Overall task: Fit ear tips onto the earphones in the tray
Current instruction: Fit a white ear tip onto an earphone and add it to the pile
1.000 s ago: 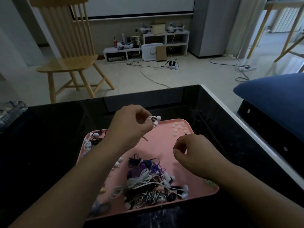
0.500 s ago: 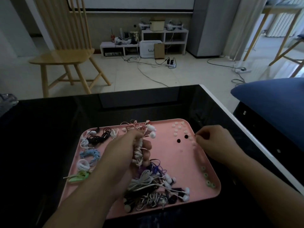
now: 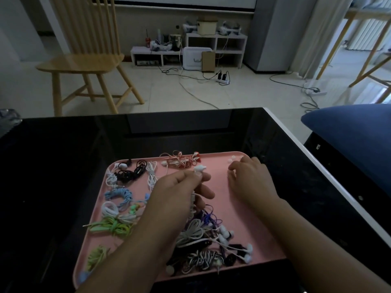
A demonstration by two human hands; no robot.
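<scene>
Earbud tray session, both hands over the pink tray

Coiled earphones in blue, white and green sat on the tray's 9 o'clock side. Left hand mid-tray had its fingers curled round a white earphone, bud poking out toward 12. A tangled pile sat at 6. Right hand hung at 1 o'clock, fingers bent down by the white ear tips; can't tell if it pinched 1.
</scene>
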